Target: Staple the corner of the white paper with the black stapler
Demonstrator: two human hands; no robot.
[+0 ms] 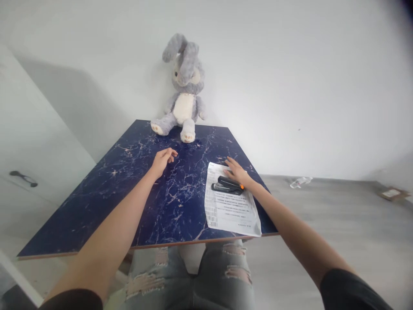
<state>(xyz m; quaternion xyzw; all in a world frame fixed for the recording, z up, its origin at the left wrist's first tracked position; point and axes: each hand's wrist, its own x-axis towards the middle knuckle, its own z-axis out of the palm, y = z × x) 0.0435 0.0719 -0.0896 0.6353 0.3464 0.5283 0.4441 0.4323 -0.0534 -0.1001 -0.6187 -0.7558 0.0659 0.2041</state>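
A printed sheet of paper (pixel 230 215) lies on the right part of the dark blue marbled table (pixel 180 202), its near edge reaching the table's front edge. On the sheet rests a black stapler (pixel 226 184) with an orange tip at its right end. My right hand (pixel 238 172) is just beyond the stapler, over the sheet's far right corner, fingers apart and holding nothing visible. Whether it touches the stapler I cannot tell. My left hand (pixel 164 160) is over the middle of the table, fingers loosely bent, with nothing visible in it.
A grey plush rabbit (pixel 185 92) sits at the table's far edge against the white wall. To the left is a white cabinet front with a dark handle (pixel 23 178). Clear crumpled plastic (pixel 301 182) and a brown cardboard box (pixel 393 193) lie on the grey floor.
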